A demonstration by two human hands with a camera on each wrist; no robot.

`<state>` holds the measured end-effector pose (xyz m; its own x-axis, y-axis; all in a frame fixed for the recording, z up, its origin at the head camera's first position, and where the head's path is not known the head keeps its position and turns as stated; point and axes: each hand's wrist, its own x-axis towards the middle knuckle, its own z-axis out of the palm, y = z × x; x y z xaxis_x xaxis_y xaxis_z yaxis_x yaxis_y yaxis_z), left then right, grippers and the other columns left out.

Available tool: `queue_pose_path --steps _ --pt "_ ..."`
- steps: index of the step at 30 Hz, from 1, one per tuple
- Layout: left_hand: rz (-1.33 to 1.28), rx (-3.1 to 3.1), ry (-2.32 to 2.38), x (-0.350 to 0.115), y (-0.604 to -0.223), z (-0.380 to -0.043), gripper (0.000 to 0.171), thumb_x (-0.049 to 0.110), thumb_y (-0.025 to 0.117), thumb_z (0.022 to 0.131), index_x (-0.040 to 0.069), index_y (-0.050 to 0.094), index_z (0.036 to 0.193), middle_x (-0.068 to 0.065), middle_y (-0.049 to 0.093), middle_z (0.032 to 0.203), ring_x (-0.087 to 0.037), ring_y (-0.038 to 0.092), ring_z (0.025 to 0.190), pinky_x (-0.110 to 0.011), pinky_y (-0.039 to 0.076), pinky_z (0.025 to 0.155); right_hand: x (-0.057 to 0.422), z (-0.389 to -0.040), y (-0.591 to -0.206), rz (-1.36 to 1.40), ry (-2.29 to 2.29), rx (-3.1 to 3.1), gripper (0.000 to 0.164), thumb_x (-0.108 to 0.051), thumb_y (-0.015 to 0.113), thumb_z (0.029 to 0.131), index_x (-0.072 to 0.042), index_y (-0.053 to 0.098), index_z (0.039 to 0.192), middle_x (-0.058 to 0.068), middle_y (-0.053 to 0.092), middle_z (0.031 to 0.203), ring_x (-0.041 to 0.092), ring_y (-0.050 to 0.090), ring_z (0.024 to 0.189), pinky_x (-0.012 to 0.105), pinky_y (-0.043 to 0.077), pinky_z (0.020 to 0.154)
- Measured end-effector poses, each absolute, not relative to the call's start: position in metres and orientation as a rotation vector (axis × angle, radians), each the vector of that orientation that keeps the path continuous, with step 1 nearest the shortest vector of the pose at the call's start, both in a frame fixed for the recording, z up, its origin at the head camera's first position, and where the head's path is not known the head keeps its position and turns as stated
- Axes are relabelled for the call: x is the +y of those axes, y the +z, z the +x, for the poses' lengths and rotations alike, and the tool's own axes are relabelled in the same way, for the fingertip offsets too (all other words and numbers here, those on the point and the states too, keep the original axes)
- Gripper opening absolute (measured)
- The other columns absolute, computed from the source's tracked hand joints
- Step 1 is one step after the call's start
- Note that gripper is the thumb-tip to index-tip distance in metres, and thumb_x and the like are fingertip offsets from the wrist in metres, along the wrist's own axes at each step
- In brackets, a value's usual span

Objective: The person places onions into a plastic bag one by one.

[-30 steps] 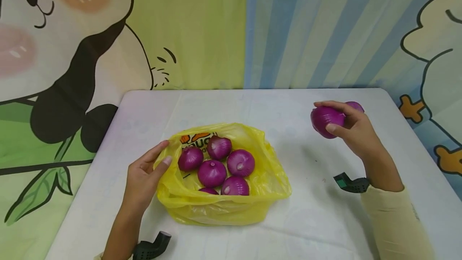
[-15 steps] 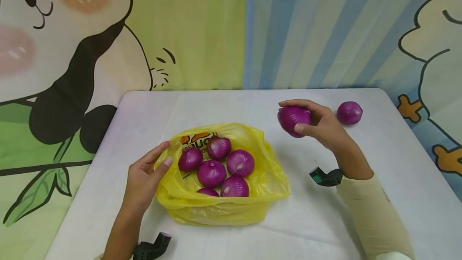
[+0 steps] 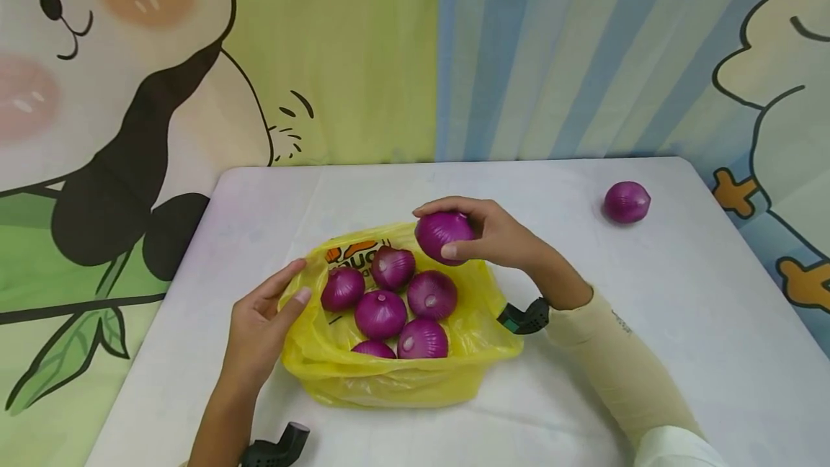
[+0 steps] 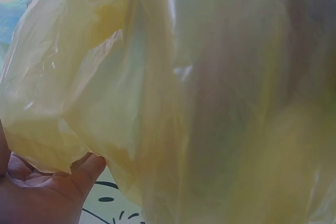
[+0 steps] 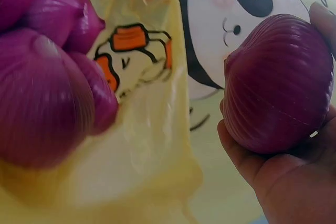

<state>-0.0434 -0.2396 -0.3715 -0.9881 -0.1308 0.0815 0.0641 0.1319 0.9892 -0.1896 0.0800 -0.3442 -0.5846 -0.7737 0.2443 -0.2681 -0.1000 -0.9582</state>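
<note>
My right hand holds a red onion between thumb and fingers, over the back right rim of a yellow plastic bag. The right wrist view shows the held onion against the palm, apart from the onions in the bag. Wide open at the top, the bag contains several red onions, one partly hidden by the front rim. My left hand pinches the bag's left rim between thumb and fingers. Crinkled yellow film fills most of the left wrist view.
Another red onion lies alone near the back right of the white-covered table. Behind the table hangs a printed curtain with cartoon animals.
My right hand has carried its onion leftward from the table's right side to over the bag, uncovering the lone onion behind. The left hand has stayed at the bag's rim.
</note>
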Motion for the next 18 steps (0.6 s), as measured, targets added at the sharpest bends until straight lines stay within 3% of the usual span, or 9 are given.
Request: queue_pose_path --steps 9,18 --pt "0.061 -2.237 -1.989 -0.239 -0.373 -0.043 0.046 0.010 0.062 0.096 -0.002 0.050 0.139 -0.012 0.049 0.143 -0.013 0.045 0.132 -0.023 0.046 0.092 0.031 -0.187 -0.355 -1.233 -1.455 1.714 0.050 -0.018 0.072 0.089 -0.008 0.055 0.135 0.005 0.057 0.130 0.024 0.059 0.109 0.041 0.056 0.085" --pt "0.047 -2.249 -1.974 -0.239 -0.373 -0.043 0.046 0.011 0.062 0.096 -0.003 0.050 0.139 -0.013 0.049 0.143 -0.014 0.045 0.132 -0.023 0.046 0.093 -0.005 -0.182 -0.369 -1.241 -1.368 1.777 0.051 -0.020 0.072 0.089 -0.009 0.054 0.136 0.001 0.057 0.130 0.016 0.060 0.107 0.034 0.056 0.085"
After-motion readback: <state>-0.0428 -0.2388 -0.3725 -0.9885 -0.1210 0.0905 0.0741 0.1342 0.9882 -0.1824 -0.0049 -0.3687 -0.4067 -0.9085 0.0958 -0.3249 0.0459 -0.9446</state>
